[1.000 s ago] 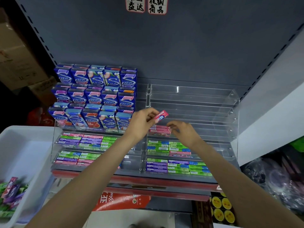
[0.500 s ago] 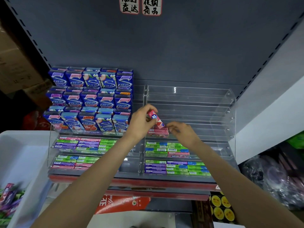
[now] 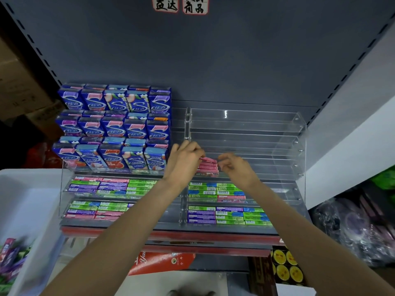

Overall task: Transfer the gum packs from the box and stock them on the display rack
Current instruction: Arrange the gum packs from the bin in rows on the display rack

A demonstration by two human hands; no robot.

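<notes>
While both of my hands meet at the third tier of the rack (image 3: 299,133), my left hand (image 3: 184,161) pinches one end of a pink pack (image 3: 208,160) between thumb and curled fingers, laying it on top of a short pink stack (image 3: 207,168). The pack's long axis runs left to right, flat and level with the tier, so it points from my left hand straight toward my right hand (image 3: 236,167). My right hand sits just beside the pack's other end, fingers curled in; I cannot tell whether they pinch that end or only steady it. My left hand is the nearer of the two to the pack's body and carries it.

Both forearms reach up and inward from the bottom corners, wrists roughly level.

The stack sits at the left end of the tier, against the rack's middle divider; the rest of that tier to the right is bare. Two lower tiers hold rows of green, purple and blue packs (image 3: 228,214). Far left and low, the white box (image 3: 25,201) holds more loose packs. I judge the next move to be a small release downward.
</notes>
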